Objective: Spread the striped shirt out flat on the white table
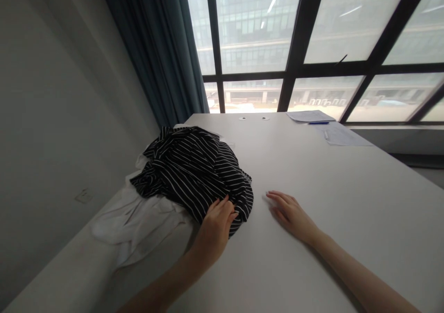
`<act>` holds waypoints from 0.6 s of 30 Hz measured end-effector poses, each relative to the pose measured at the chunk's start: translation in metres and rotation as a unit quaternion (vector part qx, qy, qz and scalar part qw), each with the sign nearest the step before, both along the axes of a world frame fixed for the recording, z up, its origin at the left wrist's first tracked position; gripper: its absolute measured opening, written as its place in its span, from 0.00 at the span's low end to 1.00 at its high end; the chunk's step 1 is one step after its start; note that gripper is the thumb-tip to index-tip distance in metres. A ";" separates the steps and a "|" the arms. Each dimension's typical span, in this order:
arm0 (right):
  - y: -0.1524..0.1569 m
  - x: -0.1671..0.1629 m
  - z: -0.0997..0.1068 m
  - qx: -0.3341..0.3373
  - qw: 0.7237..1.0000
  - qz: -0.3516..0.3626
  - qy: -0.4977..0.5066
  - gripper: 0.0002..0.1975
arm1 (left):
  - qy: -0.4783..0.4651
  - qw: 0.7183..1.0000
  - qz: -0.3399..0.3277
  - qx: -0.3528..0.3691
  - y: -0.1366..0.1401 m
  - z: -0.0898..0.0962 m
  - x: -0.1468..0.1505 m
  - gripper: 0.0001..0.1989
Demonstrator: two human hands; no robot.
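White table (pixel 312 188): left hand (pixel 217 225) grips striped garment (pixel 194 169) at near edge.

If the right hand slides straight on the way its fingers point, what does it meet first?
Probably the striped garment. The right hand lies flat on the table, fingers aimed up-left at the garment's near edge, with only bare tabletop between; the exact line is uncertain.

Vantage: you wear the only camera on your head, above the near edge of the white table (pixel 312 174).
Facing: forward and down, toward the window (pixel 312 40) at 12 o'clock.
Nearness: close; your left hand (pixel 217 225) sits at 6 o'clock, right hand (pixel 289 211) at 5 o'clock.
Tilt: the table runs away slanted, wall (pixel 52 118) at 9 o'clock.
Overlap: none, a single view.
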State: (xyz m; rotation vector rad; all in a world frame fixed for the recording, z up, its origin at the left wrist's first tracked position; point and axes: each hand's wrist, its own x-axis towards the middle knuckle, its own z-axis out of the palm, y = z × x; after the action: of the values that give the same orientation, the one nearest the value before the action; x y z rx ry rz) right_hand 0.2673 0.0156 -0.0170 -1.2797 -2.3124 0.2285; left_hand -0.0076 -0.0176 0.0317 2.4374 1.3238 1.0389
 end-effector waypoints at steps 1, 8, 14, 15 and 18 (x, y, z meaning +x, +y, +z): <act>0.000 -0.001 0.002 0.002 1.000 0.002 0.005 0.19 | -0.001 1.000 -0.006 -0.007 -0.003 0.001 0.002 0.07; -0.001 -0.008 0.013 -0.001 0.995 0.096 -0.019 0.24 | -0.001 0.997 -0.054 -0.063 -0.023 -0.010 0.020 0.09; -0.002 -0.011 0.015 0.010 0.992 0.118 -0.046 0.13 | 0.044 0.990 -0.066 -0.121 -0.027 -0.018 0.024 0.08; -0.002 -0.012 0.015 0.013 0.993 0.109 -0.043 0.12 | 0.056 0.988 -0.068 -0.129 -0.026 -0.017 0.024 0.07; -0.003 -0.011 0.019 0.007 0.996 0.079 -0.044 0.10 | 0.072 0.985 -0.074 -0.138 -0.022 -0.008 0.021 0.05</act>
State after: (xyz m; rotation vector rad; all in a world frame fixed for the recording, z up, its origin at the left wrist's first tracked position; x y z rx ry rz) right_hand 0.2565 0.0122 0.0021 -1.1216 -2.4887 0.2109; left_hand 0.0129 -0.0392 0.0233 2.3912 1.2112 0.6078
